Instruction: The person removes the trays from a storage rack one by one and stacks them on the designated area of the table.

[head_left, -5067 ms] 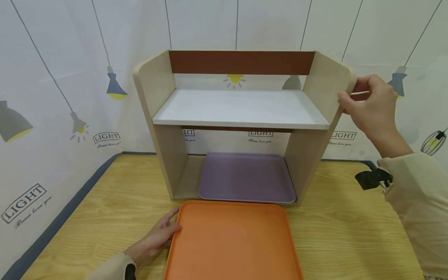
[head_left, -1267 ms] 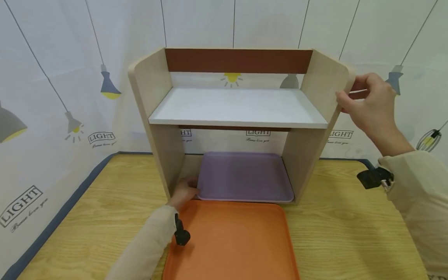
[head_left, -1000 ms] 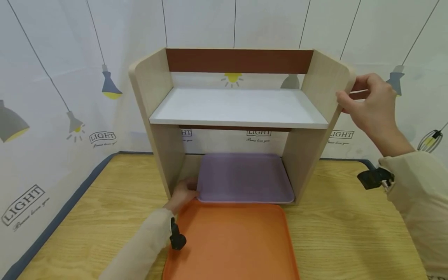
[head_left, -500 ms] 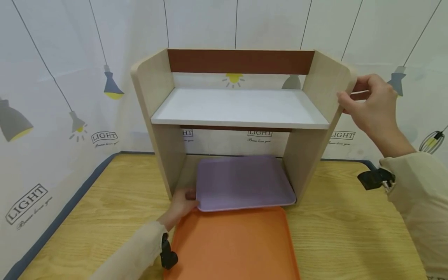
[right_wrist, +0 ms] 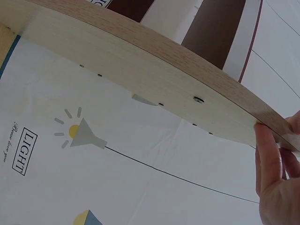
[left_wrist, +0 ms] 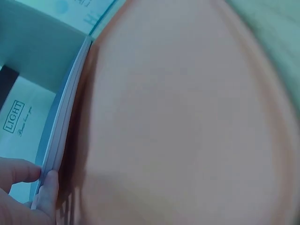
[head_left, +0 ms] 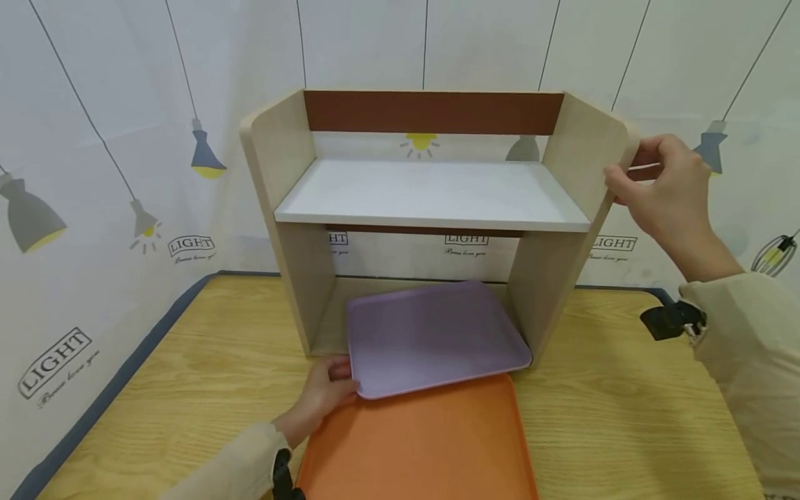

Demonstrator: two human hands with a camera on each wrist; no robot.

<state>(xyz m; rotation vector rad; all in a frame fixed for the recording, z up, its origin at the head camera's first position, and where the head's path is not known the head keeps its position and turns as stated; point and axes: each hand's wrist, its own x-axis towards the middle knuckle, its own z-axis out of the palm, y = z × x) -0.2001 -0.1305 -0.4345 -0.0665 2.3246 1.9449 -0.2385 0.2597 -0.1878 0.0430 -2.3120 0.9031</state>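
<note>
My left hand (head_left: 320, 397) pinches the front left corner of a purple tray (head_left: 431, 340). This tray lies askew on the lower level of a two-tier desktop shelf (head_left: 431, 198), its left front corner jutting out over an orange tray (head_left: 431, 444). In the left wrist view, thumb and fingers (left_wrist: 48, 192) close on the purple tray's edge (left_wrist: 65, 108), which shows layered lines. My right hand (head_left: 671, 191) grips the front edge of the shelf's right side panel near the top. The right wrist view shows that panel (right_wrist: 140, 61) from outside, held between thumb and fingers.
A wood-grain table (head_left: 625, 403) carries the shelf and the orange tray, which lies in front of the shelf. Behind stands a wall covering (head_left: 487, 48) printed with lamps. The shelf's side panels bound the purple tray left and right.
My left hand has gone from the orange tray's edge to the purple tray, then drawn its left side forward out of the shelf, turning it askew. The right hand keeps its hold.
</note>
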